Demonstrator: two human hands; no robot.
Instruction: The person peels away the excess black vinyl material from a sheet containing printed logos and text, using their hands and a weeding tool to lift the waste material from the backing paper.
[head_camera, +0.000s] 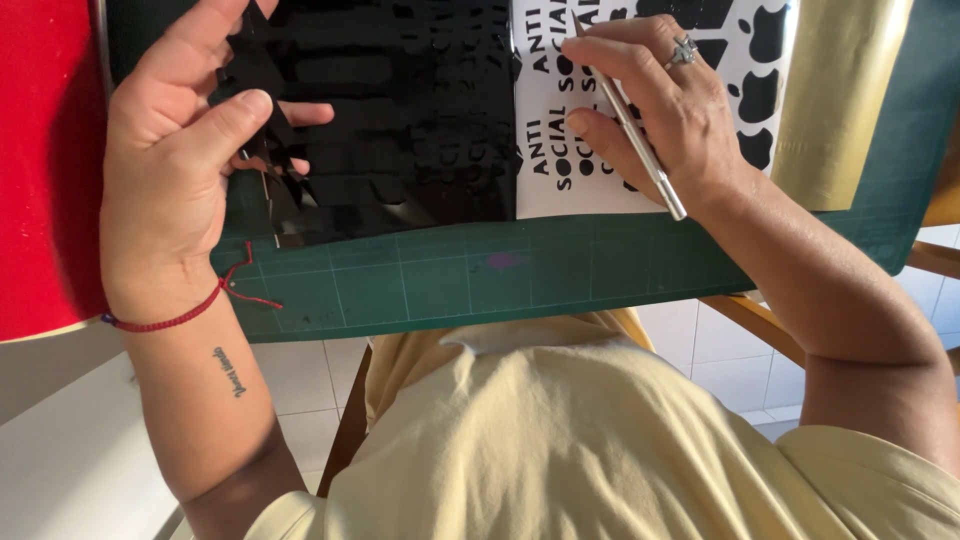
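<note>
A slim metal weeding tool (632, 125) is pinched in the right hand (670, 110); peeled glossy black vinyl (290, 170) is pinched by the left hand (175, 160).
Under both grips a white lettered backing sheet (545, 185) is spread over a gridded green cutting mat (480, 275).

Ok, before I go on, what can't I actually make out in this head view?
- Tip of the thin metal tool in the right hand: hidden near the fingers at the top.
- Top of the black sheet and white backing: cut off by the top edge.
- What the left hand pinches: dark peeled film, its grip partly hidden by the thumb.
- Red sheet: cut off at the left edge.
</note>
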